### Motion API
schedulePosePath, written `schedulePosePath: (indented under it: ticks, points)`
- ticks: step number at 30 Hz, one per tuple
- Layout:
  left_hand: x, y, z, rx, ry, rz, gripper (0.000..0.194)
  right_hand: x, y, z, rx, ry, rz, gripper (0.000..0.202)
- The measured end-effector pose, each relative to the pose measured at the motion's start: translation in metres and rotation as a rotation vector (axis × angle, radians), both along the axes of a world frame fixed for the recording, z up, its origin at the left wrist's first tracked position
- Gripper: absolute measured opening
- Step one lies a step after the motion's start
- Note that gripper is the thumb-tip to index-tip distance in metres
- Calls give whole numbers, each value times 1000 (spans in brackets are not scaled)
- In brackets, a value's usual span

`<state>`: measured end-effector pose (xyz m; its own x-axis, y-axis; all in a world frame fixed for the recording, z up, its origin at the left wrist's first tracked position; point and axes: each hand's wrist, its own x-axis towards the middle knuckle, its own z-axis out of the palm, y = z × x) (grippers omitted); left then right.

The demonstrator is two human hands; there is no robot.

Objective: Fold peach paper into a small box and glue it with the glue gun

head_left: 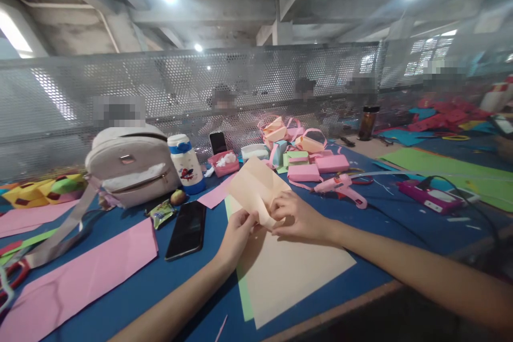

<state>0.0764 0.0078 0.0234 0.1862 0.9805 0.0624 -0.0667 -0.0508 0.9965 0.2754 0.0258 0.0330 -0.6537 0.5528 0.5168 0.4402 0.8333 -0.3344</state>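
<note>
A creased cream sheet of paper is held up between my two hands, its near edge bent upward. My left hand pinches that edge with thumb and forefinger. Close beside it, my right hand grips the same edge with bent fingers. Beneath them a larger cream sheet lies flat on the table, over a green sheet that shows along its left side. A pink glue gun rests to the right of my right hand.
Left of my hands lie a black phone, pink paper and a snack packet. Behind stand a white backpack and a bottle. Small pink paper boxes sit ahead; a purple power strip with a cord lies right.
</note>
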Motion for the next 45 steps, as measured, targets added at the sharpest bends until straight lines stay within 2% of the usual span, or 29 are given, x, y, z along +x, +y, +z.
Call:
schedulePosePath:
  ticks: [7, 14, 19, 26, 32, 39, 45]
  points:
    - [2, 0, 5, 12, -34, -1, 53, -1, 1, -1, -76, 16, 11, 18]
    - [0, 3, -1, 12, -73, 19, 53, -1, 1, -1, -72, 46, 32, 23]
    - [1, 0, 1, 18, -97, -35, 48, 0, -1, -2, -117, 42, 14, 19]
    - [3, -3, 2, 68, -102, -143, 40, 1, -2, -1, -240, 223, 22, 23]
    - [3, -4, -1, 47, -127, -191, 44, 0, -1, -1, -315, 278, 5, 18]
    - [7, -8, 0, 20, -95, -97, 46, -4, -5, 3, -252, 224, -13, 15]
    - [7, -9, 2, 111, -24, -19, 43, -3, 1, -3, -217, 247, -25, 22]
